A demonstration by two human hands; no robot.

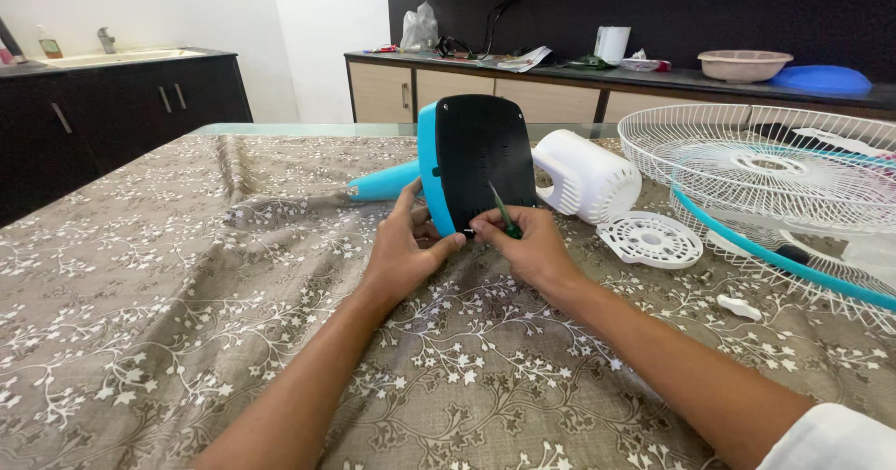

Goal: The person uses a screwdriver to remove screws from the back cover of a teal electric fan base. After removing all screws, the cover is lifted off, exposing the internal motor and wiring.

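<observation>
Step in hand, as judged: working a screw at lower edge of black back plate (485, 157) of fan base (427, 167), w/ fan taken apart around it. Base stands on edge, upright, on table w/ floral cloth (187, 293), blue rim to left, black plate facing camera, blue neck (383, 182) pointing left behind it.

Left hand (403, 251): curled around lower left edge of base, thumb pressed on black plate near bottom, fingers behind blue rim. Closed on base as a steady clamp, not loose.

Right hand (527, 241): fingers pinched together on green screwdriver (504, 213), thin shaft slanting up and left over plate. Tip end hidden by fingertips, so contact w/ screw not visible; cannot tell if seated. Small dark spot between 2 thumbs, maybe screw head, too small to be sure.

Next move, as judgement: needs tip set square in screw head, firm push along shaft, left hand holding base from tipping or sliding on soft cloth. Risk: slipping of tip on smooth plastic, base rocking on its edge.

Around: white motor cover (588, 176) just right of base, round white vented disc (651, 239) in front of it, white wire grille (756, 167) w/ blue ring (784, 260) further right, small white piece (739, 307) on cloth near grille. Counter w/ bowl (744, 64) at back wall.
</observation>
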